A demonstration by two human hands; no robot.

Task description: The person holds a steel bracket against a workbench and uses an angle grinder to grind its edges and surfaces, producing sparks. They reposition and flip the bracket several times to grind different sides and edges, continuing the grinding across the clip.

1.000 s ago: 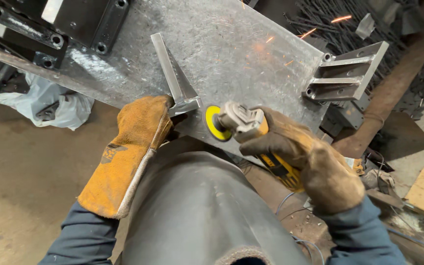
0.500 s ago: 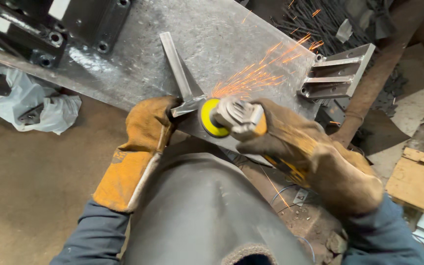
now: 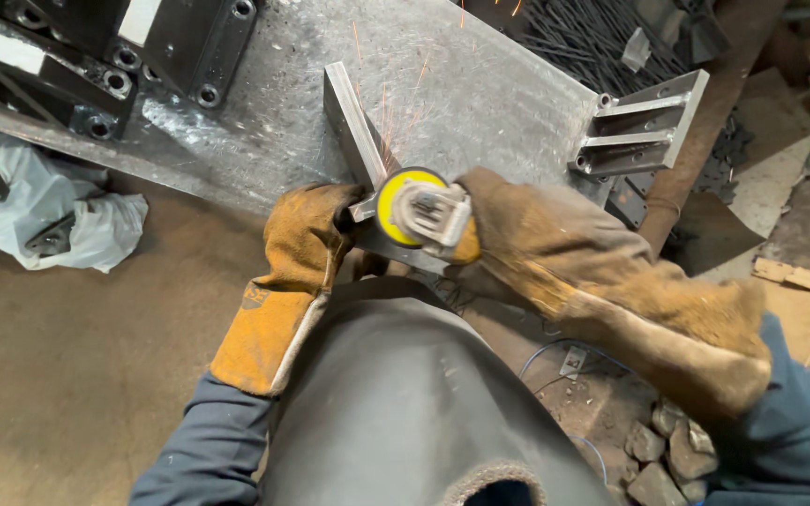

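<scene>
My left hand (image 3: 304,239), in a tan leather glove, grips the near end of a steel angle bar (image 3: 351,128) that lies on a grey steel table (image 3: 480,89). My right hand (image 3: 541,234), also gloved, holds an angle grinder (image 3: 419,211) with a yellow guard. Its disc meets the bar's near end right beside my left hand. A few orange sparks fly up over the table. A dark leather apron covers my body below the hands.
Black steel plates with bolt holes (image 3: 96,52) lie at the table's far left. A grey steel bracket (image 3: 644,126) sits at its right edge. A white plastic bag (image 3: 58,211) lies on the dirt floor. Rods, wood scraps and stones clutter the right.
The spark shower seen half a second ago has thinned to a few sparks. The grinder has stayed at the bar's end, and my left hand has kept its grip.
</scene>
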